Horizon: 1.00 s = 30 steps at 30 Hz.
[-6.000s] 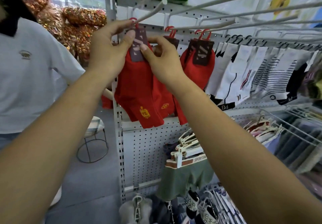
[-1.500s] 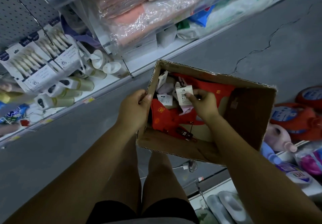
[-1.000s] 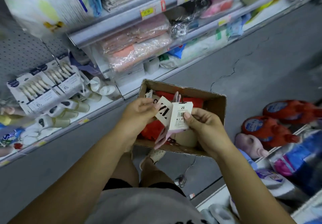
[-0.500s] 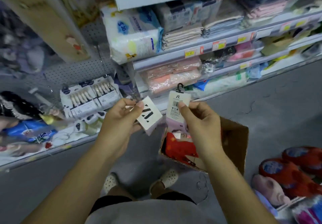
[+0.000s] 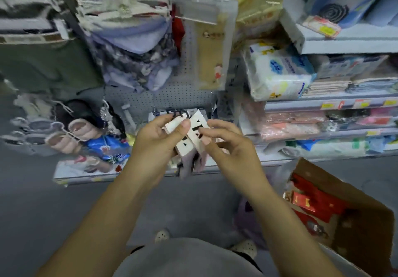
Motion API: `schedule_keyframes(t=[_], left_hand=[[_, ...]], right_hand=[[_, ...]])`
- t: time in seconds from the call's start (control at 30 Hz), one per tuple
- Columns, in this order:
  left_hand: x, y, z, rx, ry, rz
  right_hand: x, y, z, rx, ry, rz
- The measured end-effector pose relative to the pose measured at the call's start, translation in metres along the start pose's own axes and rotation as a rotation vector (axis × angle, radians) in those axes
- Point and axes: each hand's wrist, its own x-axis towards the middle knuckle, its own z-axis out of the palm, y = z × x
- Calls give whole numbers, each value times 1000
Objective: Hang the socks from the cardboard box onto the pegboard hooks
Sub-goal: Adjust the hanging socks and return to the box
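Observation:
My left hand (image 5: 158, 139) grips a small stack of pale pink sock packs (image 5: 189, 138) by their white card labels, thumb on top; black plastic hooks stick up above the cards. My right hand (image 5: 224, 141) pinches the front card's right edge with thumb and fingertips. The socks themselves hang below the cards, mostly hidden by my hands. The cardboard box (image 5: 361, 218) stands on the floor at lower right with red socks (image 5: 316, 201) inside. A grey pegboard (image 5: 159, 95) with hanging goods rises straight ahead.
Shelves (image 5: 327, 102) at right hold packaged tissues, towels and cloths. Hung garments, bags and slippers crowd the pegboard's left and upper area. Grey floor lies between me and the racks; my feet show at the bottom.
I have brought the two sock packs together into one stack in front of me. My view has swung left and up from the box toward the pegboard.

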Motion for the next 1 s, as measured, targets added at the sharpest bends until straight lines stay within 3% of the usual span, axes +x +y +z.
schedule_keyframes(t=[0.3,0.43,0.6,1.0], left_hand=[[-9,60,-123,18,137,137],[-9,79,-142,-125,99,140],[9,111,-149,-251,45,186],[87,224,-142,-245,48,337]], right_hand=[[38,-65,111,103,-104,9],[51,-88,137,158,-96,-19],[74,-120,146,181,-51,-81],[182,-186,120,266,121,-212]])
